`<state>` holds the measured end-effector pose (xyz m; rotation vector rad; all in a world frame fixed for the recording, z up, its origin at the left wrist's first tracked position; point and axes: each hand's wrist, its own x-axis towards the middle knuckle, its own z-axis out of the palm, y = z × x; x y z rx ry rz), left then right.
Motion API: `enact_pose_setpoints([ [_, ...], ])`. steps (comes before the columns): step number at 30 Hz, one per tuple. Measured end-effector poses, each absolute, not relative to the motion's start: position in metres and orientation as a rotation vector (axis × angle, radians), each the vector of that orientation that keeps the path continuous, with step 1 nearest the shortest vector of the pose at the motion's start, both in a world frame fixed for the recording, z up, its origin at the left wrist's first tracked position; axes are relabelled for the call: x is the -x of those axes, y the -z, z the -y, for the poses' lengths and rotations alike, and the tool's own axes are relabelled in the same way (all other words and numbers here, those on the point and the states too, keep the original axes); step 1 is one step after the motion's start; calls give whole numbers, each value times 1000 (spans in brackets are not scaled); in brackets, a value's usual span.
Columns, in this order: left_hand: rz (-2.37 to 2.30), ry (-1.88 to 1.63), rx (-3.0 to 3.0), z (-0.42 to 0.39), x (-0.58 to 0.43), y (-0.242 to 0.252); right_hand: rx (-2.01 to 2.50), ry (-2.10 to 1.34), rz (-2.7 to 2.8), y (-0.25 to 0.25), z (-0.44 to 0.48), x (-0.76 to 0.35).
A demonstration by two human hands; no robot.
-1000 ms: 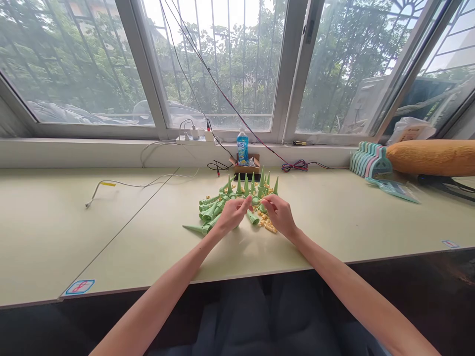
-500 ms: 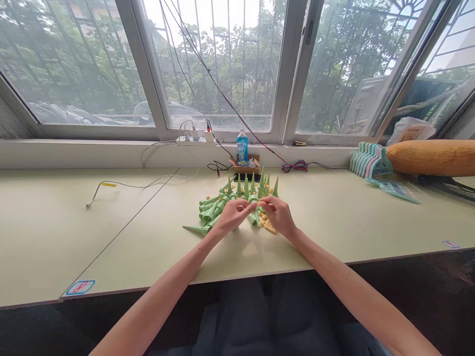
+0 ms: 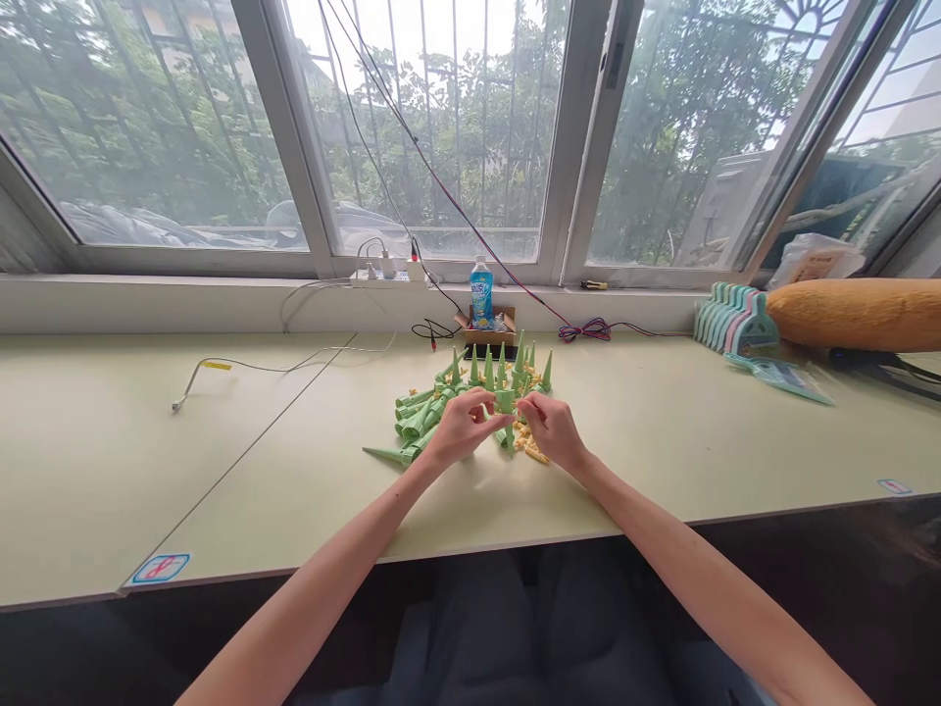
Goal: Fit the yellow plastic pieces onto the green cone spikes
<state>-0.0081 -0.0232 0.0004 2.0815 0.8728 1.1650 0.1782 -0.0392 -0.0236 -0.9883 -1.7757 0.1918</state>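
Note:
My left hand (image 3: 465,428) is closed on a green plastic watering spike (image 3: 504,401), its wide collar up and its pointed end down. Just right of the collar, my right hand (image 3: 551,428) has its fingertips pinched together; whatever is between them is too small to make out. Several more green spikes (image 3: 419,420) lie in a pile left of my left hand. Behind both hands, other spikes (image 3: 488,369) stand point up. Small yellow-orange plastic pieces (image 3: 530,445) lie in a heap below my right hand, and a few show among the standing spikes.
A blue bottle (image 3: 481,294) and a small cardboard box (image 3: 489,335) are at the back by the window sill. A white cable (image 3: 250,369) lies on the left of the table (image 3: 662,441). Pale green brush-like items (image 3: 735,319) and an orange roll (image 3: 853,312) sit at the right.
The spike in my left hand has turned more upright, and its collar shows more clearly. My right fingertips have shifted slightly right and down, a little away from the collar.

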Motion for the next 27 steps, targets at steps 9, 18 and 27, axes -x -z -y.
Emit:
enact_pose_setpoints([
  [9, -831, -1153, -2037, 24, 5, 1, 986, -167, 1678, 23, 41, -176],
  [18, -853, -1126, -1936, 26, 3, -4, 987, -102, 1577, 24, 41, -178],
  [27, -876, -1001, -1747, 26, 3, -7, 832, -68, 1775, 23, 43, -178],
])
